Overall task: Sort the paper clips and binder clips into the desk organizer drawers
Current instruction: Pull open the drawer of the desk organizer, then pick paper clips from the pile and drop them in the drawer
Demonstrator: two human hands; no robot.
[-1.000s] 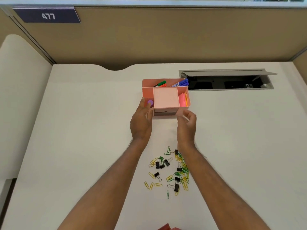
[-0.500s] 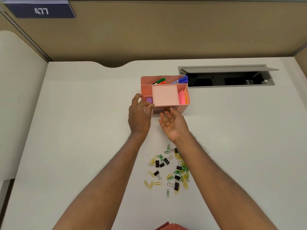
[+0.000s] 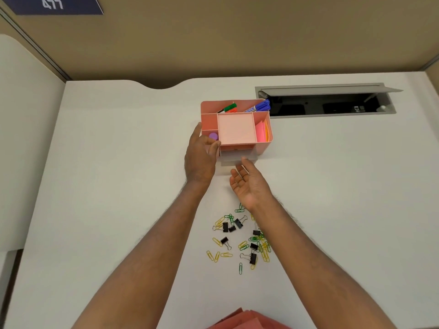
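Left hand (image 3: 200, 160) grips the organizer's (image 3: 263, 147) front-left corner, thumb at the side wall, fingers curled over the rim by the small compartment w/ a purple cap (image 3: 213, 136). Right hand (image 3: 249, 184) is palm up, fingers relaxed and spread, tips under/at the front of a grey drawer (image 3: 237, 160) that sticks out a bit from the organizer's base; can't tell if they actually hook its edge. It holds nothing else.

Clips (image 3: 242, 238) lie loose on the desk (image 3: 118, 186) near the person, well apart from the organizer: yellow + green paper clips mixed w/ black binder clips, some under the right wrist. None visible in the drawer or top compartments, which hold markers (image 3: 260, 106) and sticky notes (image 3: 261, 131).

Progress, as judged: barely started. Drawer partly out, so prob. the opening step. Left to do: finish opening, open a 2nd drawer if there is one (can't see), then all picking and sorting by type.
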